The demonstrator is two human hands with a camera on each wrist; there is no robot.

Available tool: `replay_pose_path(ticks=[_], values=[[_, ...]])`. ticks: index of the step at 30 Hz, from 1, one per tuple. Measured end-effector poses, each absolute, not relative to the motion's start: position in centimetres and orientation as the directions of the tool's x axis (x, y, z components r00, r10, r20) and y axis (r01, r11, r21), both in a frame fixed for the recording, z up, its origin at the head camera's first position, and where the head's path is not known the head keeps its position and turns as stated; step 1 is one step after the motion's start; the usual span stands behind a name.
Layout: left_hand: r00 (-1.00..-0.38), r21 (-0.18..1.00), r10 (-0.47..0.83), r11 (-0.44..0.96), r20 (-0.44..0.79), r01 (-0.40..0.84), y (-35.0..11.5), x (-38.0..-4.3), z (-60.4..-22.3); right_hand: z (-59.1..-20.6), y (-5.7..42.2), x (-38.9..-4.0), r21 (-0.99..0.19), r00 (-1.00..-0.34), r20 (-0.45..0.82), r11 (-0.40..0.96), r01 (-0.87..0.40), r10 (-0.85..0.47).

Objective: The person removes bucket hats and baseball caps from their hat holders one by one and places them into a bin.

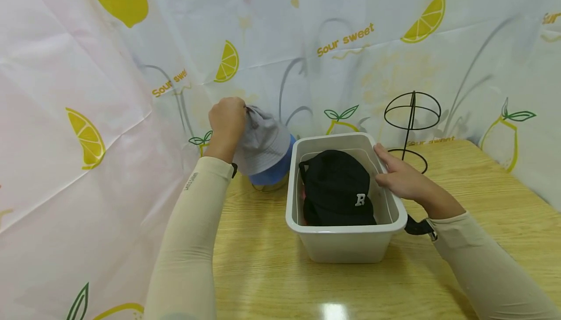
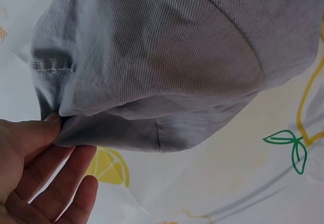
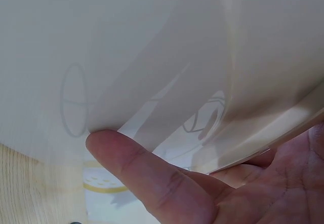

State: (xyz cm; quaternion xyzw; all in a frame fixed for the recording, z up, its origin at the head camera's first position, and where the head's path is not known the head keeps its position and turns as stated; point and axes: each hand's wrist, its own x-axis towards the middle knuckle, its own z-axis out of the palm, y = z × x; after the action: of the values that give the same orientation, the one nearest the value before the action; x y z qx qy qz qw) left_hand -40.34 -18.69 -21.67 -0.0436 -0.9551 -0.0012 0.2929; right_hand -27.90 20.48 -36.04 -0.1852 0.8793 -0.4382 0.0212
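Note:
In the head view, my left hand [image 1: 229, 122] pinches the crown of a grey bucket hat [image 1: 263, 140]. The left wrist view shows the hat's fabric [image 2: 167, 57] folded between my thumb and fingers. Under its brim a blue hat [image 1: 273, 171] shows, over a stand mostly hidden from sight. My right hand [image 1: 403, 178] grips the right rim of a white plastic bin [image 1: 346, 244]; the right wrist view has a digit against the bin's smooth wall [image 3: 152, 41]. A black cap [image 1: 337, 188] with a white letter lies inside the bin, something reddish partly hidden beneath it.
A black wire hat stand [image 1: 410, 125] holding nothing stands behind the bin on the right. The wooden table [image 1: 258, 271] meets a white curtain [image 1: 271, 13] with lemon prints at the back and left.

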Motion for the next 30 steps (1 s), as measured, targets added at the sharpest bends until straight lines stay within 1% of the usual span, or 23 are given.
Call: replay_pose_path(ticks=[6,11,18,30], values=[[-0.814,-0.012,0.075,0.996,0.576,0.083,-18.8,-39.9,-20.6,-35.9,20.4,-27.8,-0.781,-0.927,0.126,0.541,-0.312,-0.352],[-0.796,0.003,0.085,0.994,0.599,0.108,-18.7,-39.5,-19.8,-35.9,20.4,-27.7,-0.783,-0.934,0.113,0.548,-0.294,-0.339],[-0.753,0.018,0.1,0.989,0.65,0.147,-18.2,-38.8,-18.7,-35.9,20.5,-27.8,-0.78,-0.935,0.113,0.553,-0.292,-0.335],[-0.695,-0.015,0.156,0.979,0.702,0.206,-17.0,-37.8,-17.2,-35.9,20.5,-27.7,-0.778,-0.933,0.12,0.551,-0.301,-0.34]])
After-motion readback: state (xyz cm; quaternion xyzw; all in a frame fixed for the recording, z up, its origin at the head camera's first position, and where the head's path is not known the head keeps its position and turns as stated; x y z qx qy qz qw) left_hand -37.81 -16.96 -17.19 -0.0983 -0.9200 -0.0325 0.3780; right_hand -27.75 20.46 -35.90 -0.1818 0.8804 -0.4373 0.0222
